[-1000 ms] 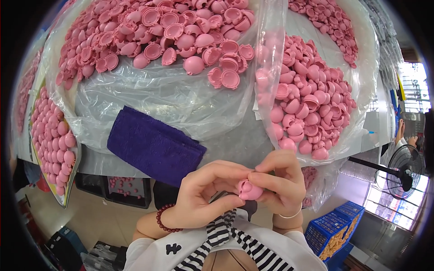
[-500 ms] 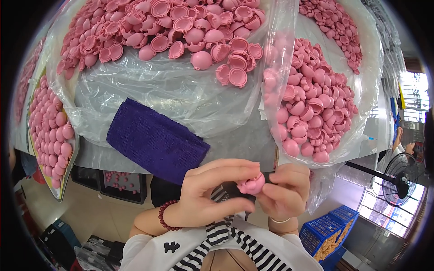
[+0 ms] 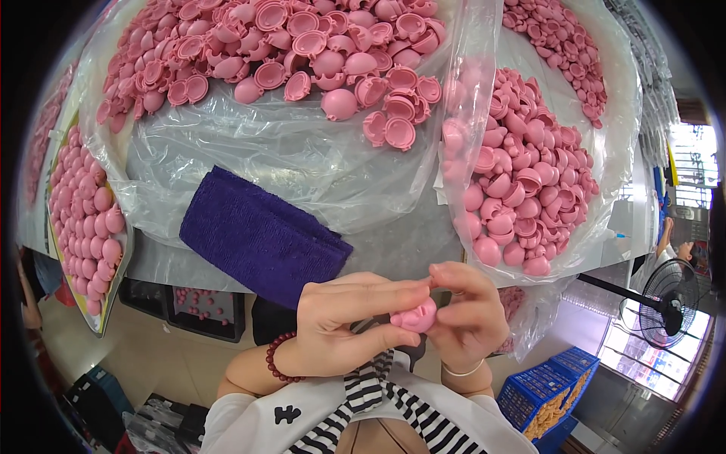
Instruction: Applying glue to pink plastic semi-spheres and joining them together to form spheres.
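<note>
Just in front of my chest, between both hands, is a small rounded pink plastic piece (image 3: 416, 315) with a ridged side facing left. My left hand (image 3: 344, 321) pinches it from the left between thumb and fingers. From the right, my right hand (image 3: 470, 314) has its curled fingers against the piece, the forefinger reaching over its top; the exact contact is partly hidden. Beyond my left hand lies a folded purple cloth (image 3: 261, 231) on the grey table.
Pink half-shells (image 3: 265, 45) are heaped on clear plastic sheeting (image 3: 249, 151) at the back. More fill a clear bag (image 3: 529, 189) at right. Rounded pink pieces sit on a tray (image 3: 121, 265) at left. Blue crates (image 3: 522, 393) and a black fan (image 3: 669, 303) are at right.
The pink piece has turned in my fingers and shifted slightly left. My right hand has moved left, its forefinger now stretched over the piece.
</note>
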{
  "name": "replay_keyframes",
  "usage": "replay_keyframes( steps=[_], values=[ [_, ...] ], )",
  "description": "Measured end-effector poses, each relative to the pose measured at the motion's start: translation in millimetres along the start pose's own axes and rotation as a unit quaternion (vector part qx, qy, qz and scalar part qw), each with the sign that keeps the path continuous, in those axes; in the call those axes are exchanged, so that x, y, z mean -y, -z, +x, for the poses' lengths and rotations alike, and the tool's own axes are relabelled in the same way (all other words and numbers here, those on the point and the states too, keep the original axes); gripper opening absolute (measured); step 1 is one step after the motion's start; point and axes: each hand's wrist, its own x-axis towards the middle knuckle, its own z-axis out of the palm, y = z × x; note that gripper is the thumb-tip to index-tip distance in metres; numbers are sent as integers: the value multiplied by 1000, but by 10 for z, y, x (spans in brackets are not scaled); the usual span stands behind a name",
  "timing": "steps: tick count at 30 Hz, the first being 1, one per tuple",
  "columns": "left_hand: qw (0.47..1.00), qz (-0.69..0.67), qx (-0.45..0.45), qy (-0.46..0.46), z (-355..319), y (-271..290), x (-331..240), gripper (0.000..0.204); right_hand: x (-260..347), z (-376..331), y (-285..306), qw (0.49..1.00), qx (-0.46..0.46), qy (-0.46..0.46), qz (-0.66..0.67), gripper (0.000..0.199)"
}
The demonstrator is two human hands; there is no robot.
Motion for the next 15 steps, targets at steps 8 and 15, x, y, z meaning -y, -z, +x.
replay_keyframes(
  steps=[8,15],
  values=[
    [992,-116,39,28,2,13,16,39,-1,98,11,957,117,-181,195,65],
    [969,-201,78,120,-2,172,-94,36,125,185,12,984,136,-113,34,61]
  ],
)
